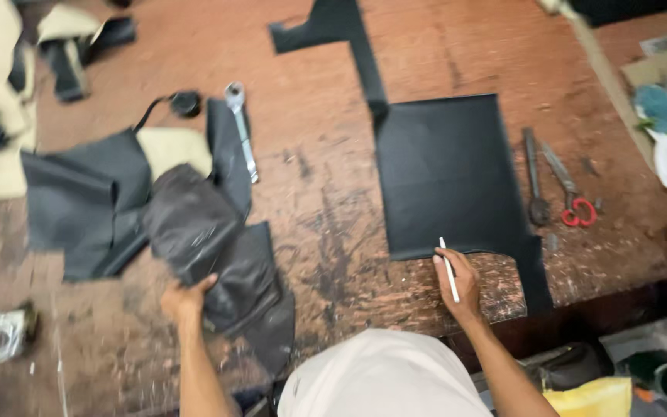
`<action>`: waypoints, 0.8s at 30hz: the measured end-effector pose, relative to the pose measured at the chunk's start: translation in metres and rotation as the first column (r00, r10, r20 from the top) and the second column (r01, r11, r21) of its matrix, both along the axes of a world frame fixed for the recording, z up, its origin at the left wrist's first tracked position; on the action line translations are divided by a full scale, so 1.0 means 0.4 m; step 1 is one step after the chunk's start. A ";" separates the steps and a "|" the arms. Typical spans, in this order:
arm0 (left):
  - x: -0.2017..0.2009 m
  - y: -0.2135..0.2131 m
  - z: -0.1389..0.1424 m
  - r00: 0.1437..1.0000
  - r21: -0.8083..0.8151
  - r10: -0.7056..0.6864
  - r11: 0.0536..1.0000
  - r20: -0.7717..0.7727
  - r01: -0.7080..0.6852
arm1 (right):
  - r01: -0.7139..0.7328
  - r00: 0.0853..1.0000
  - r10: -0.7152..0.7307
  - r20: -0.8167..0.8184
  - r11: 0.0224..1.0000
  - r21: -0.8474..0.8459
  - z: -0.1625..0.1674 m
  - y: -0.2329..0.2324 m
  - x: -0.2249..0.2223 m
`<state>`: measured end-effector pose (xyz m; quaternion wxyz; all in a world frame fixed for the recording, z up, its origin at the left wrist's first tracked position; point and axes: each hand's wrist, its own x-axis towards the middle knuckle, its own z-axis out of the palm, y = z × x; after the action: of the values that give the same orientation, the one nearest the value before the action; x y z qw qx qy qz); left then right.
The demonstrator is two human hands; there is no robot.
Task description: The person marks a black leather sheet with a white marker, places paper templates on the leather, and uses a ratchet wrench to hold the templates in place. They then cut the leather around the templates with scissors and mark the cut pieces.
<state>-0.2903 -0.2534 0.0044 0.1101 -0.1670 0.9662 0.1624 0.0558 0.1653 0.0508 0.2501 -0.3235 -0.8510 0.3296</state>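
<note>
The right hand [459, 284] grips a white marking pencil [448, 269], its tip touching the near edge of the flat black sheet [445, 174] lying just ahead on the worktop [326, 193]. The left hand [184, 300], well apart, clutches a crumpled black piece [210, 247].

The scene is evenly, moderately lit, with only soft shadows cast. Motion blur is seen throughout, heaviest at the far left; fine detail is perhaps lost there.
</note>
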 end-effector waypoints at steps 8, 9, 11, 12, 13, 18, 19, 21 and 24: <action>0.050 0.154 0.293 0.985 0.912 -0.055 0.373 -0.161 0.170 | 0.237 0.971 -0.237 0.013 0.959 -0.154 0.050 0.004 0.049; 0.063 0.204 0.350 0.983 0.915 -0.100 0.360 -0.155 0.180 | 0.218 0.975 -0.222 -0.021 0.968 -0.124 0.050 -0.003 0.066; 0.077 0.325 0.462 0.972 0.921 -0.176 0.329 -0.158 0.209 | 0.206 0.975 -0.213 -0.065 0.974 -0.096 0.047 -0.007 0.089; 0.092 0.386 0.512 0.954 0.916 -0.258 0.327 -0.151 0.233 | 0.218 0.972 -0.226 -0.070 0.970 -0.104 0.048 -0.010 0.103; 0.107 0.457 0.552 0.931 0.911 -0.336 0.323 -0.142 0.256 | 0.228 0.969 -0.237 -0.072 0.967 -0.111 0.051 -0.011 0.117; 0.163 0.786 0.622 0.760 0.862 -0.524 0.091 -0.384 0.499 | 0.282 0.933 -0.333 -0.134 0.911 -0.299 0.075 0.035 0.182; 0.176 0.844 0.602 0.713 0.834 -0.527 0.014 -0.463 0.551 | 0.278 0.915 -0.368 -0.167 0.874 -0.400 0.080 0.051 0.198; 0.219 0.953 0.516 0.786 0.934 -0.505 -0.175 -0.357 0.312 | 0.346 0.912 -0.383 -0.149 0.911 -0.225 0.097 0.085 0.252; 0.286 1.087 0.316 0.852 0.972 -0.485 0.015 -0.198 0.235 | 0.416 0.891 -0.434 -0.136 0.898 -0.142 0.111 0.157 0.326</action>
<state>-0.1758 0.1815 0.1308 0.3209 0.1850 0.6079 0.7023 0.1864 0.2281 0.0951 0.3673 -0.4867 -0.7168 0.3383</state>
